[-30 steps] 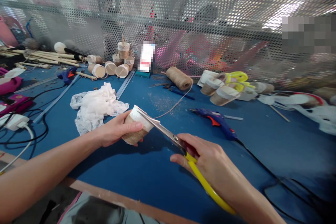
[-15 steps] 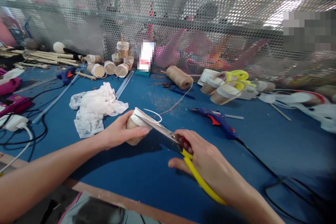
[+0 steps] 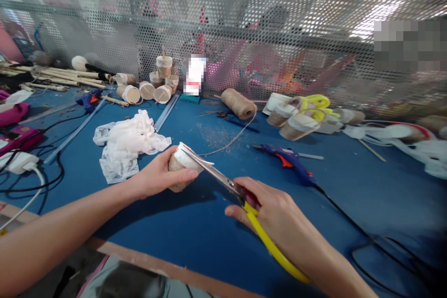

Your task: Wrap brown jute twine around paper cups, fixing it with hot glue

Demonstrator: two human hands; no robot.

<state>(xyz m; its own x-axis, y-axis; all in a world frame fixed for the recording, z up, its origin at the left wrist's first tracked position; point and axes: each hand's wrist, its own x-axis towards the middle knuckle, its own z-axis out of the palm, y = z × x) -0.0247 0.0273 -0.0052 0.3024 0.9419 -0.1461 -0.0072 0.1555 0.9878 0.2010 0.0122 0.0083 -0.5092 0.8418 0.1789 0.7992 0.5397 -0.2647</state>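
Observation:
My left hand (image 3: 166,174) is wrapped round a small cup (image 3: 177,178), its lower part covered in brown twine and its upper part white. The cup is tilted over the table. My right hand (image 3: 275,212) grips a pair of scissors (image 3: 223,179) with yellow and red handles. The blades reach across the cup's white rim, nearly closed, with a bit of white edge (image 3: 208,163) beside them. Whether the tips bite into the rim I cannot tell. A strand of twine runs behind the cup from the twine spool (image 3: 237,103).
On the blue table (image 3: 209,251) lie crumpled white lace (image 3: 127,142) and a blue glue gun (image 3: 288,158) with a black cable. Several twine-wrapped cups (image 3: 162,94) stand at the back, more cups (image 3: 296,126) at right. A phone (image 3: 194,74) leans on the mesh wall (image 3: 244,18).
The thin white strip that curled up above the blades no longer stands out as a loop. The scissors have shifted slightly right and down at the handles. My left hand stays nearly still.

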